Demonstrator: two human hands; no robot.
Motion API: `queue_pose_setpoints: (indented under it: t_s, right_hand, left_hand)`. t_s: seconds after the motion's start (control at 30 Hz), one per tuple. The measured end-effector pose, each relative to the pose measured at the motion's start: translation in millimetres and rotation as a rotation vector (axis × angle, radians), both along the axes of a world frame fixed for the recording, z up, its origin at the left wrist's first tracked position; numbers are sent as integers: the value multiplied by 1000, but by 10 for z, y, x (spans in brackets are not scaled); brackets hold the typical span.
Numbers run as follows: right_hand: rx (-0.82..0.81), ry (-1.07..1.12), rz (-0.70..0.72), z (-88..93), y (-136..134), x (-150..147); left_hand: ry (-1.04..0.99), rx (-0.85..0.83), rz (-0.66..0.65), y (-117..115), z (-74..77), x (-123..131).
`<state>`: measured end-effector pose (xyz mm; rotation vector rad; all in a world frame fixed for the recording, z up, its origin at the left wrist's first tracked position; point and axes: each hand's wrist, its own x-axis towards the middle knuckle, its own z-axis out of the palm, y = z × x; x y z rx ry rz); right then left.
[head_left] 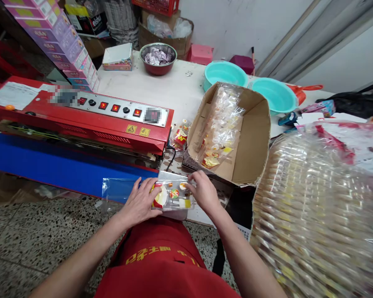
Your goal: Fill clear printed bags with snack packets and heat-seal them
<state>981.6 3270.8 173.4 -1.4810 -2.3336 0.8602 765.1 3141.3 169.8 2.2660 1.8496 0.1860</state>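
Beside the red sealer (pixel 81 120), my left hand (pixel 139 203) lies on the toy packet (pixel 174 198), fingers released; my right hand (pixel 204 193) fingers grasp its right end.

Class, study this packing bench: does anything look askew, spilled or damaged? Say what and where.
The cardboard box beside the red sealing machine sits tipped, its front edge ragged. A few small packets lie loose between them. The clear packet between the left hand and right hand lies flat.

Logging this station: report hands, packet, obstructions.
Left hand flat on clear packet. Right hand on its right edge. Packet at blue belt end. Cardboard box beside.
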Motion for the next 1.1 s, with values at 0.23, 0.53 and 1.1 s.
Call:
queue_pose_setpoints:
  t_s: [0.23, 0.53, 1.1]
  right_hand:
    - [-447, 540, -520, -342, -350, 178]
    - [-493, 681, -463, -545, -574, 117]
    - [-436, 676, -306, -512, -195, 188]
  left_hand:
    - [-2, -52, -97, 179, 188, -43]
    - [60, -159, -418, 821, 332, 69]
    - [29, -231, -518, 1016, 388, 89]
